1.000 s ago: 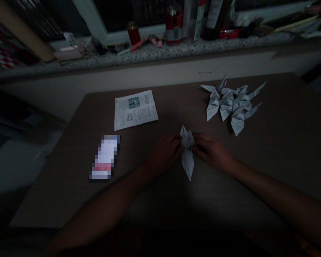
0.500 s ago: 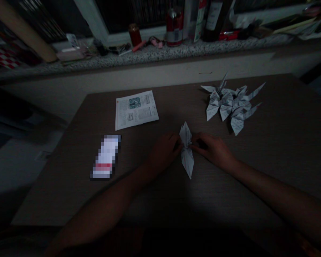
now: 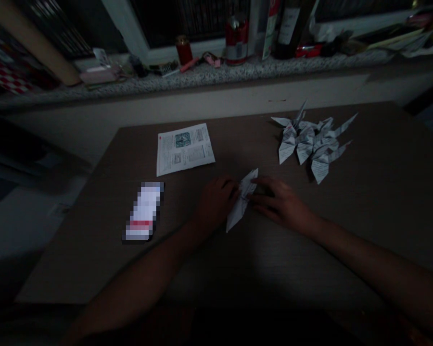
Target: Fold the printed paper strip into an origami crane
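Observation:
A paper crane (image 3: 242,204) folded from printed paper lies slanted between my two hands, low over the table. The fingers of my left hand (image 3: 216,199) are closed on its left side near the middle, partly hiding it. On the other side, my right hand (image 3: 279,202) has its fingers apart, with the fingertips at the crane's right edge; whether they press on it is hard to tell in the dim light. Several similar paper cranes (image 3: 321,146) sit grouped at the back right of the table.
A printed sheet (image 3: 185,150) lies at the back left of the brown table (image 3: 94,206). Nearer me is a phone (image 3: 143,211) with a lit, blurred screen. Behind the table runs a stone windowsill (image 3: 202,74) crowded with a red can (image 3: 236,43), bottles and small items.
The paper crane has turned clockwise, its far tip now to the right and its near tip to the left. My right fingers have spread apart from their pinch.

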The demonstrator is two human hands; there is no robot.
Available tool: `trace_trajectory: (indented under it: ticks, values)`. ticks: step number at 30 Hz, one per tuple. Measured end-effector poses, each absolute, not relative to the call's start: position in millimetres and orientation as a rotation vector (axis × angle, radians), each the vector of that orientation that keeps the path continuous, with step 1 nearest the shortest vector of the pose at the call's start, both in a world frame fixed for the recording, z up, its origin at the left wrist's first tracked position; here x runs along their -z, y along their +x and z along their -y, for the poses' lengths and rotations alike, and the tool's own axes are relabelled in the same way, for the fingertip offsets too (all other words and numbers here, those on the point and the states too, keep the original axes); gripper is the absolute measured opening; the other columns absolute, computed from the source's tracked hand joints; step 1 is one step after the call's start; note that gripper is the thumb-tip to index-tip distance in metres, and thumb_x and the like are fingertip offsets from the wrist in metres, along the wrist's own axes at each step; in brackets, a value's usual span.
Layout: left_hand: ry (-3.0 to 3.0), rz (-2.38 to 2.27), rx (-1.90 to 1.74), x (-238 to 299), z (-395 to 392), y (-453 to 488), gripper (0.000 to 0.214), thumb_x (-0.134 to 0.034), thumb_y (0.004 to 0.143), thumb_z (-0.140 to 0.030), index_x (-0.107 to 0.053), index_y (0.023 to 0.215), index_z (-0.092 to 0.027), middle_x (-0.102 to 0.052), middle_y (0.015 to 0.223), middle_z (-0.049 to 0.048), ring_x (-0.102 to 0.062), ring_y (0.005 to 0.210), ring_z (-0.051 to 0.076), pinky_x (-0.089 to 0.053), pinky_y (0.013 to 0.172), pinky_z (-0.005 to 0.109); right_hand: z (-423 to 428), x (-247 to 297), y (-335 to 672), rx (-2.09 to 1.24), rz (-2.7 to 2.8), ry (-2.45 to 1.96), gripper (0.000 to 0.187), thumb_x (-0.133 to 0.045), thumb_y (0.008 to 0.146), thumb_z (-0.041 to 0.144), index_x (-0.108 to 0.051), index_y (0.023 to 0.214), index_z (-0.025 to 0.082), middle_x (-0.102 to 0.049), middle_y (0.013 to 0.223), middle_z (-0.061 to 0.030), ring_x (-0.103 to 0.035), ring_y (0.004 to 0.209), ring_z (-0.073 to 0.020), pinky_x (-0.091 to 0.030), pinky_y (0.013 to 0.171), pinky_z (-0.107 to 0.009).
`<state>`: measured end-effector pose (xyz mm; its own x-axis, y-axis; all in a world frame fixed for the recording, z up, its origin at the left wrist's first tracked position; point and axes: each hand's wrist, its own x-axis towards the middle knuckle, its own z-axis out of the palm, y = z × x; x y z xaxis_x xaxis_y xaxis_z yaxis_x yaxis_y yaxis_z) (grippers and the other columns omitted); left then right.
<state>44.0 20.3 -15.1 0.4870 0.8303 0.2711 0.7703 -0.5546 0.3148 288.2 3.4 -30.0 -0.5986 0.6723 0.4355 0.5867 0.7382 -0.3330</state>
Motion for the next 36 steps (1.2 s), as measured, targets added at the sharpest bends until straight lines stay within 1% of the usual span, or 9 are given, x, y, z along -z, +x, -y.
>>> trace_trajectory:
  ticks: [3,7,10,14,17,21,25,30,36]
  values:
    - [2.601,-1.351,-0.608,14.0,-15.8,42.7,0.025,-0.065,0.100,-0.035,-0.068,0.116,-0.016,-0.067,0.121,0.0087,-0.062,0.111,0.025,-0.051,0.100,0.042,-2.5,29.7,288.1,-0.192,2.455,-0.895,0.031,-0.064,0.099,0.027,-0.072,0.129,0.025,-0.056,0.154,-0.0142,-0.043,0.148,-0.0369,-0.041,0.117,-0.064]
    - [2.580,-1.311,-0.611,14.6,-11.6,40.9,0.037,-0.071,0.095,-0.042,-0.066,0.122,-0.016,-0.066,0.123,0.0096,-0.061,0.114,0.027,-0.050,0.103,0.044,-3.7,32.1,287.4,-0.215,2.463,-0.847,0.032,-0.062,0.101,0.024,-0.069,0.132,0.027,-0.070,0.139,-0.0088,-0.056,0.139,-0.0307,-0.036,0.121,-0.063]
    - [2.583,-1.228,-0.611,14.9,-12.4,38.7,0.036,-0.073,0.094,-0.035,-0.064,0.124,-0.017,-0.064,0.127,0.0096,-0.059,0.119,0.026,-0.049,0.107,0.043,-5.2,31.3,287.7,-0.236,2.463,-0.840,0.029,-0.059,0.102,0.024,-0.070,0.129,0.026,-0.074,0.130,-0.0083,-0.066,0.127,-0.0273,-0.042,0.119,-0.059]
    - [2.585,-1.137,-0.578,12.6,-13.9,36.3,0.039,-0.077,0.089,-0.028,-0.064,0.124,-0.018,-0.062,0.130,0.0097,-0.056,0.124,0.027,-0.048,0.109,0.043,-6.0,28.6,289.4,-0.222,2.412,-0.915,0.020,-0.062,0.101,0.028,-0.075,0.116,0.023,-0.069,0.137,-0.0138,-0.061,0.132,-0.0331,-0.053,0.107,-0.057]
    - [2.567,-1.107,-0.570,12.1,-13.7,35.6,0.042,-0.078,0.086,-0.026,-0.062,0.124,-0.019,-0.062,0.130,0.0097,-0.056,0.124,0.027,-0.049,0.108,0.043,-6.2,29.8,290.6,-0.316,2.416,-0.903,0.019,-0.063,0.100,0.026,-0.074,0.116,0.025,-0.064,0.146,-0.0131,-0.058,0.137,-0.0336,-0.053,0.108,-0.056]
    - [2.545,-1.114,-0.564,13.5,-12.6,35.9,0.041,-0.077,0.085,-0.026,-0.062,0.123,-0.020,-0.061,0.130,0.0095,-0.056,0.123,0.027,-0.049,0.107,0.043,-7.3,32.1,291.5,-0.436,2.428,-0.868,0.022,-0.061,0.101,0.023,-0.072,0.120,0.026,-0.070,0.137,-0.0108,-0.067,0.126,-0.0286,-0.057,0.104,-0.050]
    - [2.524,-1.130,-0.567,14.6,-10.8,37.4,0.042,-0.076,0.087,-0.026,-0.060,0.125,-0.019,-0.060,0.130,0.0100,-0.056,0.122,0.027,-0.049,0.108,0.042,-9.1,29.8,291.0,-0.472,2.413,-0.837,0.022,-0.061,0.101,0.024,-0.072,0.120,0.024,-0.072,0.133,-0.0120,-0.067,0.123,-0.0282,-0.057,0.102,-0.048]
    - [2.494,-1.190,-0.572,16.6,-9.2,41.0,0.036,-0.075,0.091,-0.036,-0.062,0.122,-0.022,-0.061,0.125,0.0087,-0.057,0.118,0.027,-0.049,0.104,0.045,-10.5,26.8,290.0,-0.517,2.374,-0.833,0.021,-0.061,0.101,0.025,-0.074,0.117,0.026,-0.073,0.128,-0.0104,-0.068,0.119,-0.0271,-0.059,0.099,-0.047]
    - [2.474,-1.271,-0.581,18.2,-7.9,46.8,0.034,-0.074,0.092,-0.036,-0.062,0.120,-0.021,-0.063,0.118,0.0085,-0.058,0.113,0.028,-0.050,0.099,0.045,-12.5,31.2,291.8,-0.539,2.377,-0.848,0.028,-0.060,0.102,0.024,-0.069,0.128,0.028,-0.071,0.132,-0.0104,-0.066,0.123,-0.0270,-0.057,0.102,-0.048]
